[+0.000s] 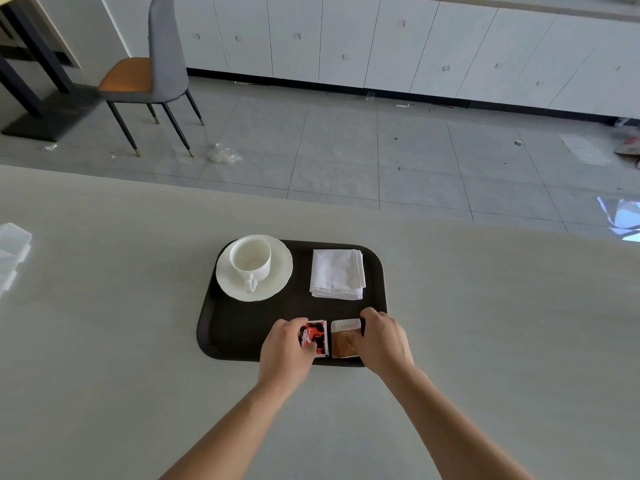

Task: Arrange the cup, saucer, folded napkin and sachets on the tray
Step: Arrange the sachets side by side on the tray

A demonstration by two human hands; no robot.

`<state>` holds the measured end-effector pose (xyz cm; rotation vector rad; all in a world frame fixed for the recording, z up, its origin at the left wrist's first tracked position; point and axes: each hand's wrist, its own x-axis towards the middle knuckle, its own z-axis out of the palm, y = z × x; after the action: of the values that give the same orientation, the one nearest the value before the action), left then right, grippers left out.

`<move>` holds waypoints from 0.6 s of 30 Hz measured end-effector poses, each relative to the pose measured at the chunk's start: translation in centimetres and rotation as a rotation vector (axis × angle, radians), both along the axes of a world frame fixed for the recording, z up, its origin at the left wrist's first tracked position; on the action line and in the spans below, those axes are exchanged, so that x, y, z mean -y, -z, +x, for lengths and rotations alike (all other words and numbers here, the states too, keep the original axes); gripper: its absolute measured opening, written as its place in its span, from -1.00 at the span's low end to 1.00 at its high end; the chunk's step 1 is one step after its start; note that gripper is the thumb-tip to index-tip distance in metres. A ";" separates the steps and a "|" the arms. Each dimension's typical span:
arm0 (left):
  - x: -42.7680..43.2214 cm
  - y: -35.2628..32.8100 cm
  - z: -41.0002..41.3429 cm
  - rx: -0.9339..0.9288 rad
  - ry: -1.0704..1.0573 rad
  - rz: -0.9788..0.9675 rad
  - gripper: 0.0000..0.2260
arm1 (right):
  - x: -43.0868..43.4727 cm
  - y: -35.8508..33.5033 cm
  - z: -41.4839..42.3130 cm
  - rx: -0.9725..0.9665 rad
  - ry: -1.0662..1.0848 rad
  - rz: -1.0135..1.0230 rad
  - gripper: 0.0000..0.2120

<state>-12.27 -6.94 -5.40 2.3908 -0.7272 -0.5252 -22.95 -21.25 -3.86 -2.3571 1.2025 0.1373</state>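
A dark tray (239,327) lies on the pale table. On its far left corner stands a white cup (250,259) on a white saucer (277,275), handle towards me. A folded white napkin (337,273) lies on the far right part. Two sachets lie side by side at the tray's near edge. My left hand (284,348) pinches the red and black sachet (317,336) with fingers and thumb curled on it. My right hand (382,341) holds the brown sachet (344,341), fingers curled over its right edge.
The table's far edge runs behind the tray, with tiled floor beyond. A clear plastic box (12,251) sits at the table's left edge. A grey and orange chair (149,74) stands far left by white cabinets (398,46).
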 end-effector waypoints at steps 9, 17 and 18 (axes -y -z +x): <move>0.1 0.0 0.1 0.001 -0.007 0.000 -0.58 | -1.0 0.6 0.7 0.049 0.040 0.073 -0.83; 0.2 -0.1 0.1 -0.014 -0.040 -0.018 -0.60 | -0.8 0.4 0.5 0.059 0.021 0.062 -0.75; 0.2 -0.2 0.1 -0.013 -0.037 -0.023 -0.61 | -0.8 0.4 0.5 0.058 0.014 0.062 -0.75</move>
<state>-12.12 -7.15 -5.23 2.3722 -0.6791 -0.5137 -22.46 -20.49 -4.24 -2.2833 1.1713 0.0995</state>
